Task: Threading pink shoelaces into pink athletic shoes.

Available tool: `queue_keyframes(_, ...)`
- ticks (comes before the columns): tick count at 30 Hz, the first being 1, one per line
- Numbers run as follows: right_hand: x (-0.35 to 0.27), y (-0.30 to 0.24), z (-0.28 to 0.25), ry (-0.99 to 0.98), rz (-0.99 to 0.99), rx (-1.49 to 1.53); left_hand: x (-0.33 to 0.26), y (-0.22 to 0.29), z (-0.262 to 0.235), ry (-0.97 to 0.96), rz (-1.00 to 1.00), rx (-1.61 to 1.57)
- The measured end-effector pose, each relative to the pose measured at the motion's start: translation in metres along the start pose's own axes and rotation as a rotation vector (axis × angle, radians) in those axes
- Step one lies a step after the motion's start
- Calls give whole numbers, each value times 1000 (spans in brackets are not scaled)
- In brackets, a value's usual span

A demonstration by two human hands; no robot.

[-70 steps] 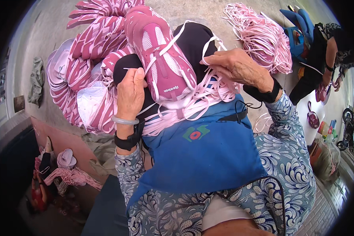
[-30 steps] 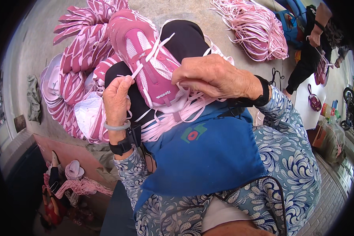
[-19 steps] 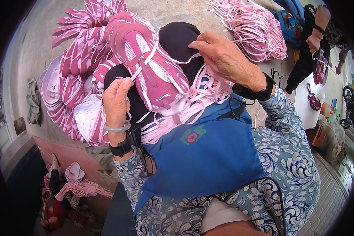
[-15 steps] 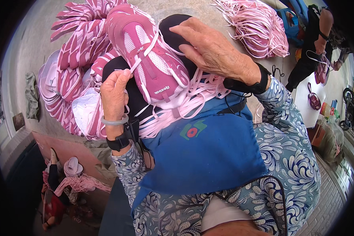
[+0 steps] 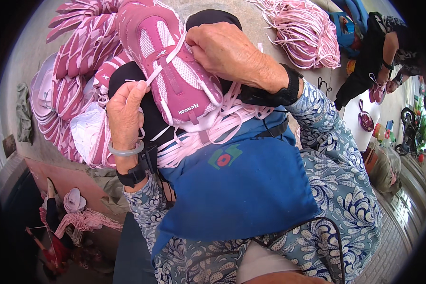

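A pink shoe upper (image 5: 151, 33) with white mesh panels rests over my knees, its heel end toward me. A flat pale pink shoelace (image 5: 155, 75) runs across it near the tongue. My left hand (image 5: 125, 109) pinches one end of that shoelace between thumb and forefinger, just left of the upper. On the other side, my right hand (image 5: 222, 52) is closed with fingertips on the shoelace at the upper's right edge. A loose bunch of pale pink laces (image 5: 175, 154) lies on my lap, between the upper and my blue apron (image 5: 241, 199).
Stacked pink uppers (image 5: 75, 90) curve along the left. A heap of uppers covered with loose laces (image 5: 312, 38) lies at the far right. Beyond it, a person's hands hold a shoe upper (image 5: 377, 93) beside a white table (image 5: 359, 130). More pale pink laces (image 5: 87, 221) hang at lower left.
My right hand has gone from spread fingers above the right knee to a closed grip on the shoelace beside the upper. My left hand still pinches its end. The view has shifted slightly.
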State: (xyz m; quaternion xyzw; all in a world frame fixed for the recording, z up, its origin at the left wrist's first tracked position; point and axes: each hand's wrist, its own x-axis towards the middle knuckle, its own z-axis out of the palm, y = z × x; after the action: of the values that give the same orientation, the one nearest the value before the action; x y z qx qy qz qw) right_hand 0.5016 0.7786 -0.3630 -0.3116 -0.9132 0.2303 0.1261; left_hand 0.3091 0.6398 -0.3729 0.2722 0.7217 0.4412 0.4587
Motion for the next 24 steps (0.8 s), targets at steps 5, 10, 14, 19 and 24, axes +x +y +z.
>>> queue_keyframes(5, -6, 10, -17, -65, 218, 564, -3, 0, -3, -44, -20, -66)
queue_keyframes(10, 3, 16, -13, 99, -135, 266, -2, 3, -5, -87, -73, -61)
queue_keyframes(14, 9, 11, -12, -3, -333, 63, -1, 2, -9, -109, -95, -103)
queue_keyframes(19, 21, 7, -15, -96, -523, -4, -1, -2, -13, -128, -101, -96)
queue_keyframes(24, 19, 2, -37, -63, -511, -302, 5, 16, -10, -49, 40, -63)
